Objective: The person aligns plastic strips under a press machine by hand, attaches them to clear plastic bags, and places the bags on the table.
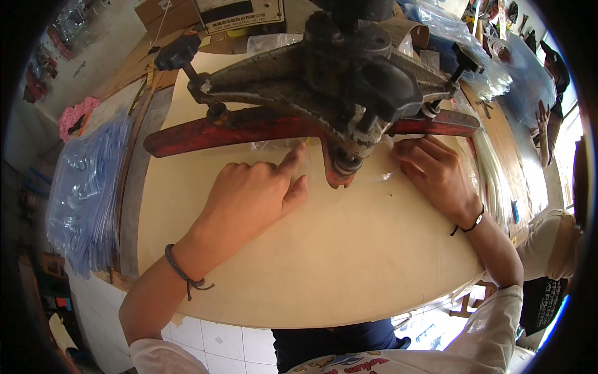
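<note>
A clear plastic sheet (274, 145) lies partly beneath the red bar (243, 129) of a dark metal press (268, 81). My left hand (249, 193) rests on the tan work surface (299, 262), thumb and index finger apart, the index fingertip touching the plastic just below the bar. The other left fingers curl under. On the right, my right hand (436, 174) has its fingers bent and drawn together at the plastic's right edge, close to the bar. What lies between these fingertips is mostly hidden. The press head covers the middle of the plastic.
Stacked clear bluish plastic pouches (87, 193) lie at the left edge. More clear plastic (479, 75) is heaped at the back right, and pale strips (492, 174) run along the right side. Another person's hand (543, 118) shows at far right. Black knobs (177, 53) stick up from the press.
</note>
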Tool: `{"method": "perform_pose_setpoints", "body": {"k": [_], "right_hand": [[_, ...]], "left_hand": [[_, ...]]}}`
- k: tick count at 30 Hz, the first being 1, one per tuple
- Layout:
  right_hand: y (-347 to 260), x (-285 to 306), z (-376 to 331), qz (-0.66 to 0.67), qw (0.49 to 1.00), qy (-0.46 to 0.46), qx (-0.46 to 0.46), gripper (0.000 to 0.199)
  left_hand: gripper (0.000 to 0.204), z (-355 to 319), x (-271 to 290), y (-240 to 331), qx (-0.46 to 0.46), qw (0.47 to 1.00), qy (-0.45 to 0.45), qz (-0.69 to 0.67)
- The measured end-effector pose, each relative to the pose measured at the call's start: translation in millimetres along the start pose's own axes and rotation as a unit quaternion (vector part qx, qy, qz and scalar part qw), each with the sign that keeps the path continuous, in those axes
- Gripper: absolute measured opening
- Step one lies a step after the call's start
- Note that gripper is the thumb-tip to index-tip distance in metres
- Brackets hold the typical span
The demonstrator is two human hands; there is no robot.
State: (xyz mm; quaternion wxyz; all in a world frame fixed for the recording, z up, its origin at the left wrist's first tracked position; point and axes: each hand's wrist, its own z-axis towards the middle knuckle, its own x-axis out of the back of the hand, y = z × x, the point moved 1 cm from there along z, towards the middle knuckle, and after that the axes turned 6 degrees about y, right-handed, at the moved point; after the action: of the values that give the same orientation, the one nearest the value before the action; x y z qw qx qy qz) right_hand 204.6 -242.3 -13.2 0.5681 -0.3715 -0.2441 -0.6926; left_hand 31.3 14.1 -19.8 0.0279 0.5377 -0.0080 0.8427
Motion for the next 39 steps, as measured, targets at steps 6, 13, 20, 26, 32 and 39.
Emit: {"method": "perform_pose_setpoints", "body": {"k": [6, 13, 20, 26, 32, 39], "right_hand": [[0.0, 0.3, 0.1, 0.004, 1.000, -0.001, -0.002, 0.015], [0.6, 1.6, -0.5, -0.002, 1.000, -0.015, -0.002, 0.014], [-0.2, 2.4, -1.2, -0.004, 1.000, -0.019, -0.014, 0.015], [0.2, 1.9, 0.5, -0.015, 1.000, -0.019, -0.006, 0.014], [-2.9, 16.8, -4.5, -0.001, 0.996, -0.051, 0.073, 0.019], [-17.0, 34.5, -13.5, 0.127, 0.955, -0.164, 0.214, 0.020]], "left_hand": [[0.046, 0.3, -0.1, 0.0, 0.001, 1.000, -0.013, 0.004], [0.046, 0.8, 2.1, 1.1, 0.002, 1.000, -0.011, 0.002], [0.047, 0.3, 0.9, 0.8, -0.002, 1.000, -0.012, 0.013], [0.047, -1.2, 0.7, -2.3, -0.008, 1.000, -0.008, 0.007], [0.041, -9.5, 1.6, 2.2, -0.009, 0.998, -0.016, 0.056], [0.017, -19.9, 28.9, 32.6, -0.168, 0.984, 0.045, 0.039]]}}
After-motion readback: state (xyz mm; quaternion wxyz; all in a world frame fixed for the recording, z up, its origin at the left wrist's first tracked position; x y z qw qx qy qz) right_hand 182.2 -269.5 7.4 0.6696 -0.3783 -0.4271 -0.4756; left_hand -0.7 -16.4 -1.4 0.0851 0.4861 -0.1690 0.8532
